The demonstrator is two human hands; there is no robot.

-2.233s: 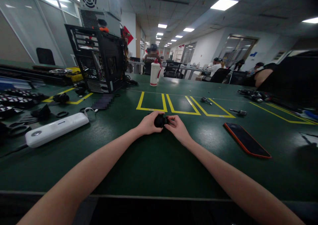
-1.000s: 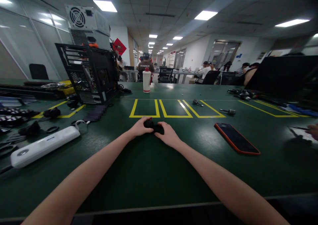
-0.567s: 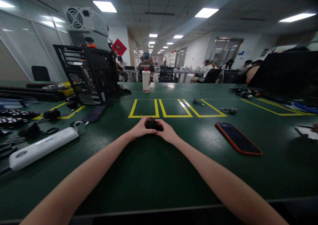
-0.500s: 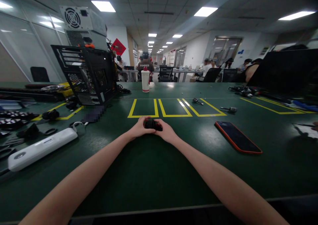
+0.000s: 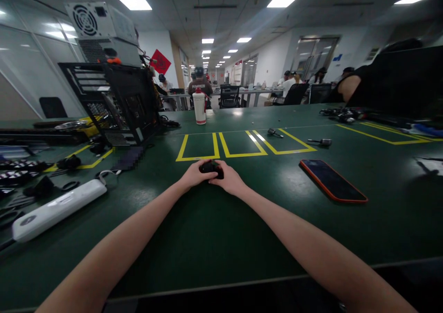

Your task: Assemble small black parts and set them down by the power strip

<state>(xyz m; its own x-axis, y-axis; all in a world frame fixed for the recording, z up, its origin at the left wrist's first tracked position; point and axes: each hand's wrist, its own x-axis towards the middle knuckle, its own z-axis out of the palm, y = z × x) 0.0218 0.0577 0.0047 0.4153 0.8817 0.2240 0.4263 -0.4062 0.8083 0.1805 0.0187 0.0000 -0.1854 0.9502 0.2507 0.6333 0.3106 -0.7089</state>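
Between my two hands, a small black rounded object [image 5: 206,167] is held just above the green table, near the yellow tape frames; its exact kind cannot be made out. My left hand [image 5: 193,174] grips it from the left, thumb along the near side. From the right, my right hand [image 5: 229,178] has its fingers and thumb closed around the other end. Part of the object is hidden by the fingers and thumbs.
To the right lies a phone in an orange case [image 5: 332,181]. Two small metal tools or parts, one a dark cylinder with a shaft [image 5: 321,142], lie beyond. A white power strip [image 5: 60,208], an open computer case [image 5: 121,105] and a white cup [image 5: 200,106] also stand or lie here.
The view has tilted and turned slightly, so the table items shift in the picture. Both hands stay on the black object, which looks slightly turned.
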